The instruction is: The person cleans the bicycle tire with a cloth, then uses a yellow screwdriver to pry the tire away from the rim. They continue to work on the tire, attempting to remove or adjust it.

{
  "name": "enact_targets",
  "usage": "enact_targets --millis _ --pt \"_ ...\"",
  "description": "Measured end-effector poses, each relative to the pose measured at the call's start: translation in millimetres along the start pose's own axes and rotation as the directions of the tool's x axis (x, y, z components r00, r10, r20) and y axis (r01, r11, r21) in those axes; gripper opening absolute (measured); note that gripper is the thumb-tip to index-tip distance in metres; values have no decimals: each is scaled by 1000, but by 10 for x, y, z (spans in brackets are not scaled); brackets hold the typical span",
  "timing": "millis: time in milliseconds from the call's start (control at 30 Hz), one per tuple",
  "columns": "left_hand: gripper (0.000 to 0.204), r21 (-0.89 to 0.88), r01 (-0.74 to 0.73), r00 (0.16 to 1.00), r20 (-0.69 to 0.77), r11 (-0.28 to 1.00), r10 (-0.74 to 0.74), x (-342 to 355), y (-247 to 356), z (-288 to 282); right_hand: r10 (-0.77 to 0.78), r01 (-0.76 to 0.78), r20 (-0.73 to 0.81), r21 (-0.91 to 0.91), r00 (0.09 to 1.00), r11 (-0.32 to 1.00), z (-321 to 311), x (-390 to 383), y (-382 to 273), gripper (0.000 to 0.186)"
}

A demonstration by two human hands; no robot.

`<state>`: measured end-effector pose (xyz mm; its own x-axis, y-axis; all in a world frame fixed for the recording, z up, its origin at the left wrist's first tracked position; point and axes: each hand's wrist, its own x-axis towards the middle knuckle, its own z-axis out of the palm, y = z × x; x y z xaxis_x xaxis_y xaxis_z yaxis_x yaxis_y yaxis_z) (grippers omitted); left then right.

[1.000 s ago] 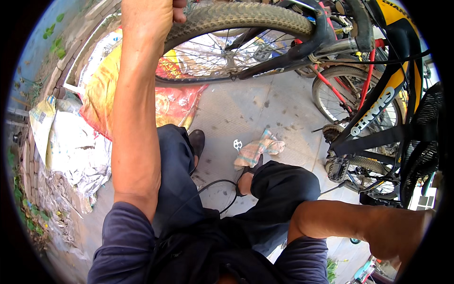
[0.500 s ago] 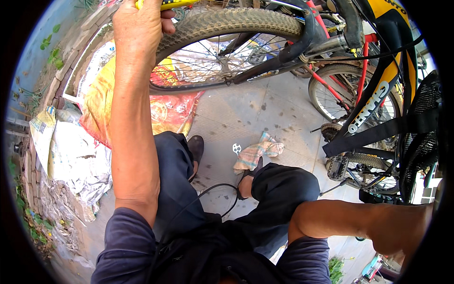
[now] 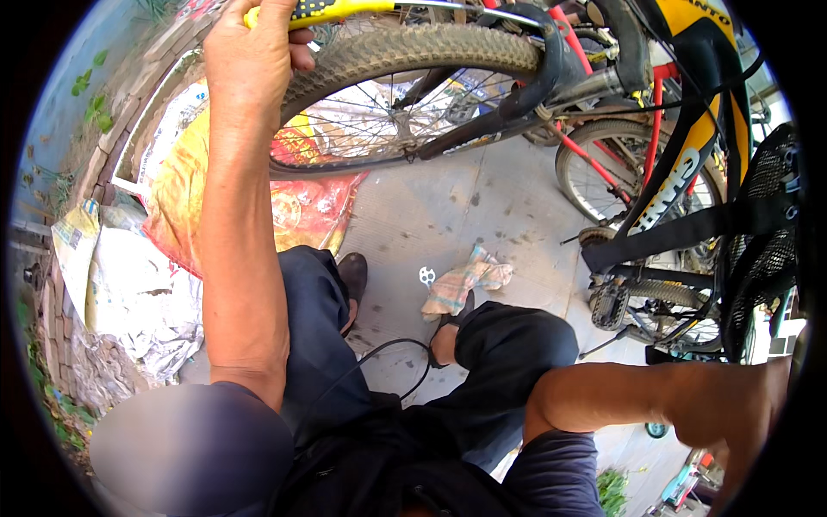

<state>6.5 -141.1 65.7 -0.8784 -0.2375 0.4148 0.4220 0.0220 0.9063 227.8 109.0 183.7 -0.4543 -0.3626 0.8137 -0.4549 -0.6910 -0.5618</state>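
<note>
At the upper left, my left hand (image 3: 250,65) is closed around a tool with a yellow-and-black handle (image 3: 332,10). Its slim metal shaft runs right above the knobbly bicycle tyre (image 3: 413,53), and the picture's upper edge cuts off part of the tool. The wheel belongs to a black and yellow bicycle (image 3: 689,164), and its black fork leg (image 3: 482,129) slants across the spokes. My right hand (image 3: 732,418) reaches to the right rim below the black mesh bag (image 3: 762,224). Its fingers are hidden, so I cannot make out what it touches.
A checked cloth (image 3: 469,280) lies by my shoe, next to a small silver metal plate with holes (image 3: 426,276). Colourful sacks (image 3: 310,207) and white plastic sheeting (image 3: 146,293) cover the ground at left. A red-framed bicycle (image 3: 594,164) stands behind. A black cable (image 3: 388,343) loops between my legs.
The tool's metal shaft now shows along the upper edge, and more of its handle is in view. The bicycle appears slightly farther left. My right arm has hardly moved.
</note>
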Motion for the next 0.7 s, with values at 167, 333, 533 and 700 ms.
enact_targets --millis 167,333,533,700 --pt "36 -3 31 1000 -2 1000 -31 -52 67 128 353 -246 122 -512 928 823 -384 3 116 42" --pt "37 0 -1 999 -33 1000 1 -70 107 65 518 -685 -675 -697 525 -213 -611 -51 624 28" --pt "36 -46 31 999 -23 998 -32 -63 84 126 -63 -935 -933 -352 354 -45 -1304 -377 512 37" --pt "37 -53 30 999 -29 998 -31 -70 72 125 -148 -852 -906 -422 396 310 -1473 -393 612 47"
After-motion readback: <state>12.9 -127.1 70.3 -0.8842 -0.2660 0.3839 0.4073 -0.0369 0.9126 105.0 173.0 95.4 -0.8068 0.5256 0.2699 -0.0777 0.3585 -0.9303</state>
